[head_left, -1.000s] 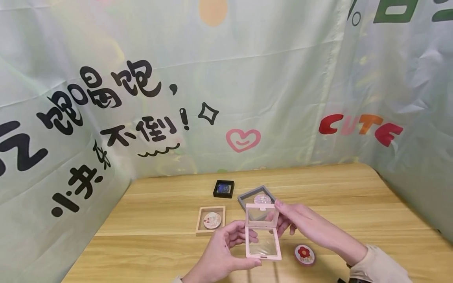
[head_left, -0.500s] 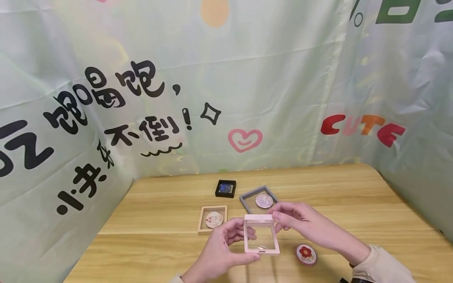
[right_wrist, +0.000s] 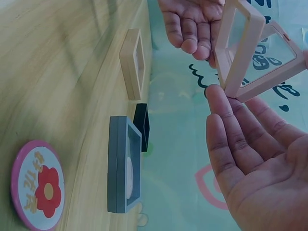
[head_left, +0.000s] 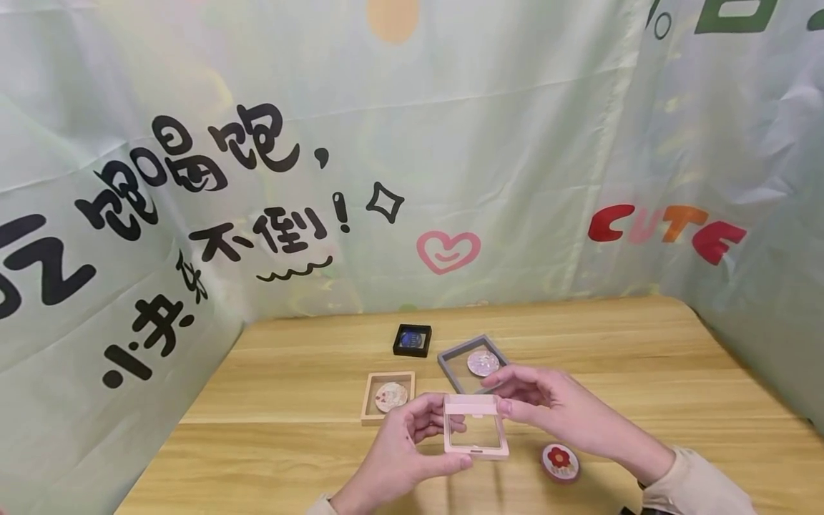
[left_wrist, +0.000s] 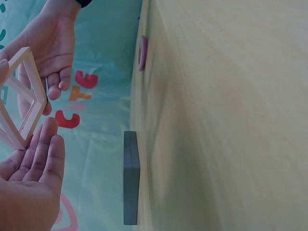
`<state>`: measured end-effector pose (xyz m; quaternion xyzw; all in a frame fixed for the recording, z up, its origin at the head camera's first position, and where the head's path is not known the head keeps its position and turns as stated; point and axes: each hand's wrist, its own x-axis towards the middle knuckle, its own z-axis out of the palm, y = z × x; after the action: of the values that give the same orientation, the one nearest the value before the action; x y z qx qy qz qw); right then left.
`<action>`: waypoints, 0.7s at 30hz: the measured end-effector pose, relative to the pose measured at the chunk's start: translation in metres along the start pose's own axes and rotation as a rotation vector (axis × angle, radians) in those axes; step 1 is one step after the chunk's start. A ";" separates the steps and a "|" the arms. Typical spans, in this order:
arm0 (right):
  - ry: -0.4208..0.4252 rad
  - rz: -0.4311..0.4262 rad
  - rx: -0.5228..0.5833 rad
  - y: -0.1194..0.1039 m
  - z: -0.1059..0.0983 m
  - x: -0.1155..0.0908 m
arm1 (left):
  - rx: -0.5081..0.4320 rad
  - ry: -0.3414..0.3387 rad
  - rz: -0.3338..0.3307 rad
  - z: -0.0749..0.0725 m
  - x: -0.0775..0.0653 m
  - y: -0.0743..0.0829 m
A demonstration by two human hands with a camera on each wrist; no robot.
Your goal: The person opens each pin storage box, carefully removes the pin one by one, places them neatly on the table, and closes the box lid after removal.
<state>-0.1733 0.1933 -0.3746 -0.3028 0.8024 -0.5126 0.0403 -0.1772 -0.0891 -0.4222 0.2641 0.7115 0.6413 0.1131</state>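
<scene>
tally: one pink hinged display frame (head_left: 479,430), ajar, pinched by left hand (head_left: 408,452) and right hand (head_left: 556,406) above wooden table (head_left: 290,450); on it, one each: black frame (head_left: 412,352), grey frame (head_left: 460,346), beige frame (head_left: 367,402), red-flower badge (head_left: 560,463).

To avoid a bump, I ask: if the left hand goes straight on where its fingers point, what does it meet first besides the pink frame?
Probably the right hand, just beyond the pink frame that the left hand holds; the exact depth is unclear.
</scene>
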 end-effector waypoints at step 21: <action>0.038 -0.004 -0.128 0.002 0.004 -0.002 | -0.052 0.022 -0.009 -0.003 0.003 0.002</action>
<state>-0.1711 0.1919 -0.3783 -0.2967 0.8336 -0.4659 0.0047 -0.1814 -0.0901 -0.4196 0.2507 0.6971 0.6619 0.1147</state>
